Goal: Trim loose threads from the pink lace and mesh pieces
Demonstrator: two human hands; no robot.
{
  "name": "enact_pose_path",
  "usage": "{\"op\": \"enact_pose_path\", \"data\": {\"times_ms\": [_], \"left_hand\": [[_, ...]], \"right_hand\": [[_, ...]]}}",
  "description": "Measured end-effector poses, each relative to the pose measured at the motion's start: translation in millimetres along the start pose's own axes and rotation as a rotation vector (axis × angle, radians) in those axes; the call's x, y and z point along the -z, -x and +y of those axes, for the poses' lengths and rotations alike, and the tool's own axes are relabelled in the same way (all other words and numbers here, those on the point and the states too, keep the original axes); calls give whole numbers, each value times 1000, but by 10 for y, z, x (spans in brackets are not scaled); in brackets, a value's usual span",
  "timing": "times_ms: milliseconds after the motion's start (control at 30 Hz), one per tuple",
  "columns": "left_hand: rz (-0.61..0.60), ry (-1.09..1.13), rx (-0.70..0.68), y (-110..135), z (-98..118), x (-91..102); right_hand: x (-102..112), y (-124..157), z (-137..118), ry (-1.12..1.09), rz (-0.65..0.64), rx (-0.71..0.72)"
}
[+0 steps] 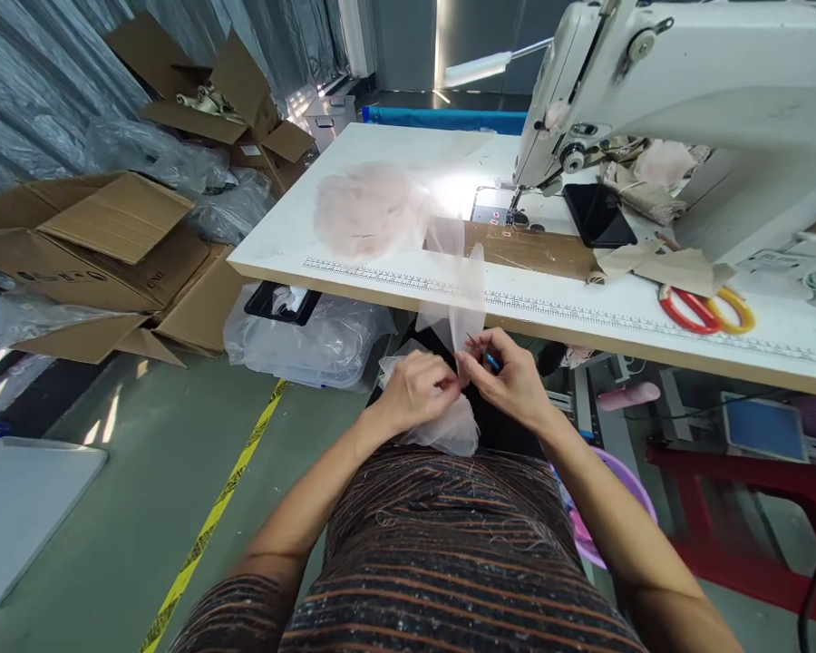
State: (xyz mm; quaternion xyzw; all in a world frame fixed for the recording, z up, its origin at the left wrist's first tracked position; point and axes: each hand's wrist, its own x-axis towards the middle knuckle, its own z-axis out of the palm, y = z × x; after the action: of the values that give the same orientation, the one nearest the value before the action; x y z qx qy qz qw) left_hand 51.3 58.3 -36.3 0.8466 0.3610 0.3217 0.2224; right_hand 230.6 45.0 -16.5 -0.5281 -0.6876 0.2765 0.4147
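Over my lap, my left hand (pixel 418 388) pinches the edge of a strip of sheer pale pink fabric (pixel 468 295). The strip hangs over the table's front edge, and more of it bunches below my fingers. My right hand (pixel 507 374) is closed close beside the left, fingertips at the same edge. It holds a small blue tool (pixel 493 361) with a thin dark tip; its exact kind is hidden by the fingers. On the table, a round ruffled heap of similar sheer fabric (pixel 371 210) lies to the left.
A white sewing machine (pixel 694 82) stands on the white table (pixel 278 231), with a black phone (pixel 598 215) and red-and-yellow-handled scissors (pixel 707 310). Cardboard boxes (pixel 74 263) sit at left. A purple basin (pixel 629 481) and red stool (pixel 734 472) are low on the right.
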Motion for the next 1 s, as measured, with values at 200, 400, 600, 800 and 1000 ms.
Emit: {"op": "enact_pose_path", "data": {"times_ms": [200, 400, 600, 800, 1000], "left_hand": [[-131, -25, -227, 173, 131, -8], [241, 159, 102, -54, -62, 280], [-30, 663, 173, -145, -266, 221], [-71, 795, 282, -34, -286, 212], [-19, 846, 501, 46, -282, 237]], "right_hand": [[-106, -48, 8, 153, 167, -105], [-26, 148, -68, -118, -119, -14], [-43, 285, -151, -309, -332, -9], [6, 270, -101, -308, -385, -40], [-33, 124, 47, -235, -305, -141]]}}
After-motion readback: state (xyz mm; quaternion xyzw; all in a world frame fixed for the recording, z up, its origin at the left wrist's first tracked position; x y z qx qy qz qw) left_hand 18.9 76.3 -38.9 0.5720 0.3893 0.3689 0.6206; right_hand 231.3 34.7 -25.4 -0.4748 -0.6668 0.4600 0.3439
